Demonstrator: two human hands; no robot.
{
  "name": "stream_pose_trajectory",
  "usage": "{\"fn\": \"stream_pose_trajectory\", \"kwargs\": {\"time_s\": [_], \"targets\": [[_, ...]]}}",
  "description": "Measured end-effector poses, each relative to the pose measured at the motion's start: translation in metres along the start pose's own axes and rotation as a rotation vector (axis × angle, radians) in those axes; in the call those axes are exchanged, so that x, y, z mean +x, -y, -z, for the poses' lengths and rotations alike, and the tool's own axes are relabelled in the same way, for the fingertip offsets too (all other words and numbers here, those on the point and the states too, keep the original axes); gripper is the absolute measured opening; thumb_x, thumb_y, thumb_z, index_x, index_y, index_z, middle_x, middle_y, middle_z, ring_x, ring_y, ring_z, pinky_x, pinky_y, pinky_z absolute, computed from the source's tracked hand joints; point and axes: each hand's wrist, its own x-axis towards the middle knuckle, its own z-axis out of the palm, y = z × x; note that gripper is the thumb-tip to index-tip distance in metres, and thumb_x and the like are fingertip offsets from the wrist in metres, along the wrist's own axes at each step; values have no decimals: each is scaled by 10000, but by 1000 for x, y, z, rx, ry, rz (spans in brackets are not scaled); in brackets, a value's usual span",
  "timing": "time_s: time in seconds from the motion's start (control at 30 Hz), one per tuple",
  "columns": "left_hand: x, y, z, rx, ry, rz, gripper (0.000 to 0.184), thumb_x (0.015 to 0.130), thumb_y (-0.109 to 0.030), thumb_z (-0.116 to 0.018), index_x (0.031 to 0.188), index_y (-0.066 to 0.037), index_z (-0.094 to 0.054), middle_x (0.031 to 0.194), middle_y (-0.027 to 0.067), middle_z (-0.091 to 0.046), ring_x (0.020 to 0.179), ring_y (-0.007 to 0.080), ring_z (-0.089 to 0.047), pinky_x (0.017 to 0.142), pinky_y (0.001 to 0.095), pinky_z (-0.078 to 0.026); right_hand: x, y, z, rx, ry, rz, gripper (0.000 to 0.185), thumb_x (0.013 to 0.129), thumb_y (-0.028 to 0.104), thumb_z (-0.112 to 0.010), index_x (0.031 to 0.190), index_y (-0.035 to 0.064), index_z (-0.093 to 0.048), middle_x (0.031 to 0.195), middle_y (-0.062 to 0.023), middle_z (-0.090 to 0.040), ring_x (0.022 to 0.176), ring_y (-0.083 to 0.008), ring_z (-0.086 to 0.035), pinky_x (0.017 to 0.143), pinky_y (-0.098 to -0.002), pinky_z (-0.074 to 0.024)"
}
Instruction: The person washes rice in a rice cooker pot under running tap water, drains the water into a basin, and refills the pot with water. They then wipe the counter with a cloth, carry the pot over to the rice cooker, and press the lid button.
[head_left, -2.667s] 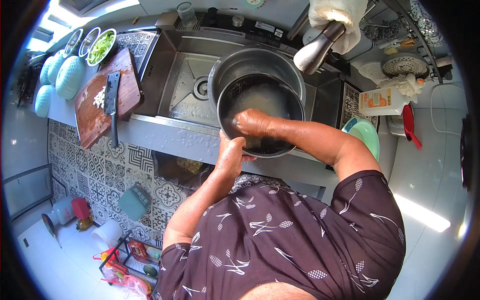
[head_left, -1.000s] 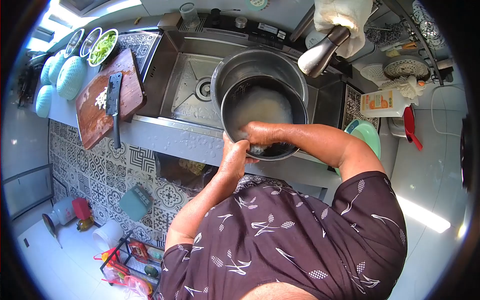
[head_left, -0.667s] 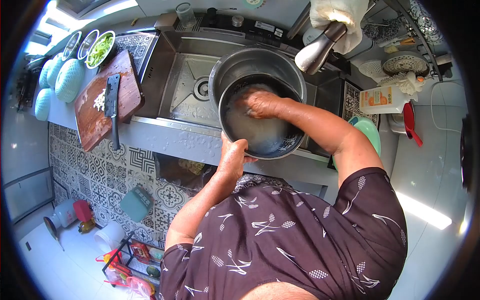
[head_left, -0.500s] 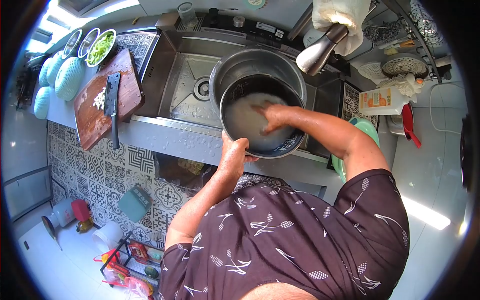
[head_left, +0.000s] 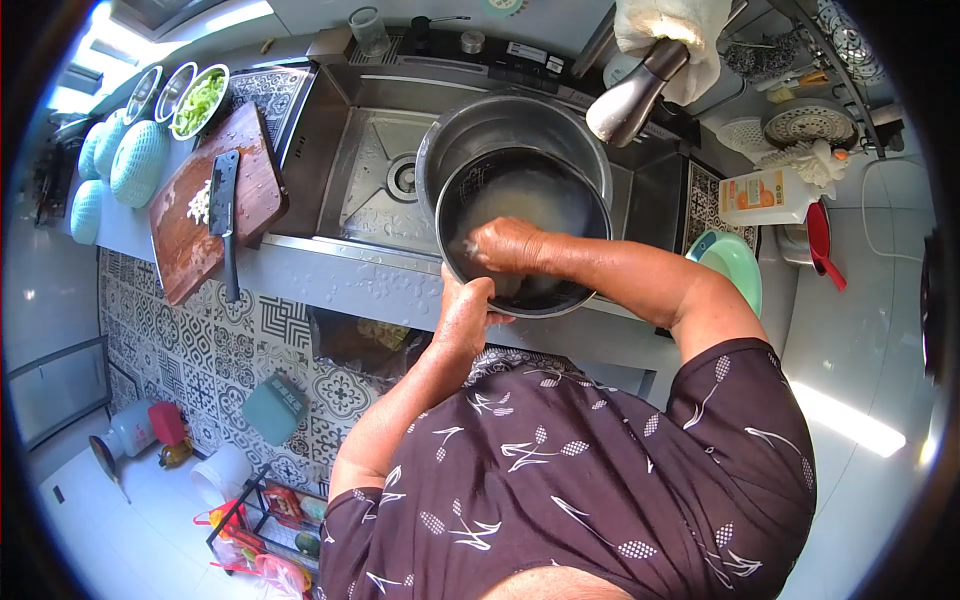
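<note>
A dark rice cooker inner pot (head_left: 592, 200) with level marks on its inside wall holds cloudy whitish water (head_left: 530, 200) and pale stuff that looks like rice. It tilts over a larger grey metal basin (head_left: 445, 130) in the sink. My left hand (head_left: 465, 312) grips the pot's near-left rim, thumb at the edge and fingers underneath. Inside the pot, my right hand (head_left: 507, 246) is curled closed near the left wall, with something whitish at its fingertips. What lies within its fingers is hidden.
A steel sink (head_left: 375, 215) surrounds the basin. To the left are a cutting board (head_left: 180, 255) with a cleaver (head_left: 226, 195) and chopped white bits, and a bowl of cut greens (head_left: 202, 100). A faucet (head_left: 635, 95) hangs overhead; a green basin (head_left: 735, 265) stands right.
My right hand has moved left and nearer inside the pot, its fingers going from spread to curled. My left hand stays on the rim.
</note>
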Motion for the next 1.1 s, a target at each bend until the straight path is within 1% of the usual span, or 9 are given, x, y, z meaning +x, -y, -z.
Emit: {"fn": "stream_pose_trajectory", "kwargs": {"time_s": [0.1, 0.17, 0.33, 0.43, 0.63, 0.77, 0.8, 0.97, 1.1], "targets": [[-4, -4, -2, 10, 19, 19, 732, 640, -8, -449, 1316, -106, -186, 1070, 166, -430, 834, 295, -560, 576, 437, -541, 5, -12, 24, -206, -107, 158, 222, 754, 204, -589, 960, 141, -640, 843, -167, -658, 817, -349, -638, 761, -439, -499], [-7, -8, -5, 21, 1, 14, 727, 644, -9, -444, 1317, -103, -185, 1067, 163, -434, 835, 289, -561, 577, 443, -540, 18, -48, 18, -252, -116, 293, 450, 743, 184, -630, 1186, 149, -559, 1135, -170, -580, 1117, -317, -507, 936, -419, -419], [-2, -4, -3, 9, -3, 25, 688, 652, -17, -445, 1290, -98, -200, 1055, 155, -433, 806, 274, -550, 571, 434, -541, -16, -72, 12, -121, 21, -26, 847, 641, 297, -736, 1369, 135, -333, 1281, -286, -418, 1149, -398, -459, 973, -414, -394], [-2, -7, -4, 31, -34, 24, 605, 663, -20, -440, 1244, -60, -275, 1044, 161, -456, 803, 281, -567, 573, 432, -554, -36, -62, -4, -40, 196, -81, 900, 621, 340, -744, 1372, 114, -303, 1205, -319, -473, 1139, -366, -487, 944, -404, -416], [-1, -3, -5, 44, -68, -2, 544, 669, -20, -441, 1207, -23, -359, 1034, 162, -488, 808, 291, -588, 568, 418, -568, -22, -25, -29, 364, 292, 1, 710, 665, 244, -683, 1299, 67, -416, 1108, -244, -568, 1047, -335, -548, 888, -382, -425], [0, 1, -2, 47, -46, 7, 566, 665, -18, -440, 1225, -40, -361, 1048, 157, -493, 810, 288, -590, 561, 409, -569, -2, -12, -25, 298, 162, 30, 310, 734, 205, -611, 1001, 48, -607, 884, -212, -641, 849, -331, -628, 749, -403, -480], [-1, 1, -3, 48, -45, 7, 566, 665, -18, -440, 1225, -40, -361, 1048, 157, -493, 810, 288, -590, 561, 409, -569, 6, -7, -25, 13, 110, -29, 202, 743, 202, -602, 877, 52, -622, 786, -199, -641, 770, -361, -634, 685, -429, -495], [-2, -4, -2, 4, 10, 22, 719, 643, -21, -446, 1309, -102, -189, 1087, 155, -424, 911, 291, -546, 562, 418, -545, 6, -10, 20, -72, -45, 183, 267, 784, 245, -581, 1026, 139, -620, 869, -154, -654, 875, -366, -616, 784, -450, -486], [-3, -5, -2, 15, 17, 15, 710, 647, -23, -448, 1304, -101, -190, 1082, 153, -427, 891, 280, -543, 563, 422, -541, 4, -46, 27, -217, -71, 246, 539, 752, 275, -638, 1261, 184, -490, 1235, -211, -499, 1189, -356, -438, 988, -456, -361]]}}
